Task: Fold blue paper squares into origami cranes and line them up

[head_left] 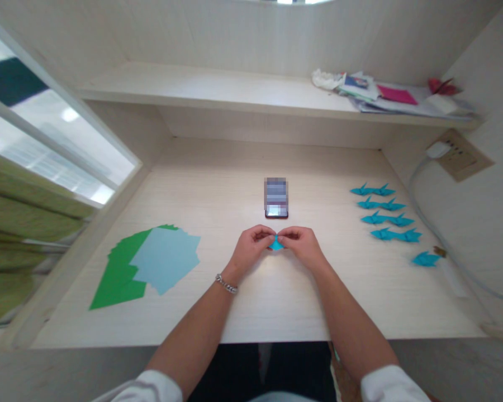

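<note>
Between my two hands is a small piece of folded blue paper (276,244), just above the desk's middle. My left hand (254,243) pinches its left side with thumb and forefinger. On the other side my right hand (300,243) grips it the same way. The fingertips nearly meet at the top of the paper and cover part of its folds. Just beyond the hands a phone (276,198) lies face up, its screen blurred. Folded blue paper cranes (388,220) stand in short rows at the right, with a single one (426,259) nearest me.
Fanned green paper sheets (121,268) and light blue sheets (167,258) lie at the left of the desk (251,318). A cable (433,226) runs from the wall socket (465,156) down the right side. Papers (396,95) lie on the shelf (218,92) above.
</note>
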Motion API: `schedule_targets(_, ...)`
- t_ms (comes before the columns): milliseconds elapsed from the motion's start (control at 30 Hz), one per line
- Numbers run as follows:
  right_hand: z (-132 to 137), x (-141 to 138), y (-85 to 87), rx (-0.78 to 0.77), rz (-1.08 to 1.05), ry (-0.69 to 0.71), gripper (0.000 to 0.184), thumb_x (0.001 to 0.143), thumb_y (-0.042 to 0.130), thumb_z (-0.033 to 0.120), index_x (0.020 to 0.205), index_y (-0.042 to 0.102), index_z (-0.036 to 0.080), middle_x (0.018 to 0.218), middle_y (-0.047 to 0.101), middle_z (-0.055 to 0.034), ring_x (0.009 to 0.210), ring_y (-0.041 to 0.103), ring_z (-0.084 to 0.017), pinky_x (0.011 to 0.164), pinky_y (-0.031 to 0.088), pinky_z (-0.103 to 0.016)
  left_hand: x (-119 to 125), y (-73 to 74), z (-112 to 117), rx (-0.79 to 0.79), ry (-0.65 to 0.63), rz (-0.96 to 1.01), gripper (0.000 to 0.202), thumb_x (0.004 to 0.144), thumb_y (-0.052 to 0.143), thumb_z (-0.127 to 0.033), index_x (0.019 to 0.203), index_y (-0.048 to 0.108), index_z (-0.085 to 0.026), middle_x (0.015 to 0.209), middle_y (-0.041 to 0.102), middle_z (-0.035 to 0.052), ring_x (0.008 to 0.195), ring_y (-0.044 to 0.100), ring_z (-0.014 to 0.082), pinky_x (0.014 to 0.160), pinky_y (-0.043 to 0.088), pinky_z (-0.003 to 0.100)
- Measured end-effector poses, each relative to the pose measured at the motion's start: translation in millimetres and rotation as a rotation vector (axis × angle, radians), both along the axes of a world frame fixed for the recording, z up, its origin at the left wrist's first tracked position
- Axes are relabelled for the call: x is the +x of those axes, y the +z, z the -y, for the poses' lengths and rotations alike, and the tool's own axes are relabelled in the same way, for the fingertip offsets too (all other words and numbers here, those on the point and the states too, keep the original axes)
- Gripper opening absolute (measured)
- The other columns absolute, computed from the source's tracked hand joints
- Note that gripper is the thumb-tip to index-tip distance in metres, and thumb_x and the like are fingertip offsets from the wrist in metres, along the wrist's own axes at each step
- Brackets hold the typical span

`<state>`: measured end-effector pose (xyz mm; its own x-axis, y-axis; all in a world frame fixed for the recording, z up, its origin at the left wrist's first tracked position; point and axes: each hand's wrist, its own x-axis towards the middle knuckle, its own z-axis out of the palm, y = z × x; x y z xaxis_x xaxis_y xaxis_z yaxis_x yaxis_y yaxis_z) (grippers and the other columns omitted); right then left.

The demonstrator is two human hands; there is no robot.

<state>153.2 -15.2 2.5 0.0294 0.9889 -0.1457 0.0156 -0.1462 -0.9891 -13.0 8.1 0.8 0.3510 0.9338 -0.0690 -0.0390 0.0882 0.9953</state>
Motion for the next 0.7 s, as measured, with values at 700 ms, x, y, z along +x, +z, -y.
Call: schedule_targets(700, -1.8, -6.0, -8.3, 0.062, 0.024, 0.011, 0.016, 0.063, 0.068, 0.022, 0.076, 0.062, 0.016, 0.068, 0.063, -0.001, 0.063, 0.058, -0.014, 0.062, 0.046, -0.026, 1.6, -9.6, 1.2, 0.088, 0.091, -0.07, 0.024, 0.067, 0.072, -0.022, 0.086, 0.057, -0.015, 0.072, 0.067, 0.0026, 0.068, 0.064, 0.0145, 0.064, 0.051, 0.026)
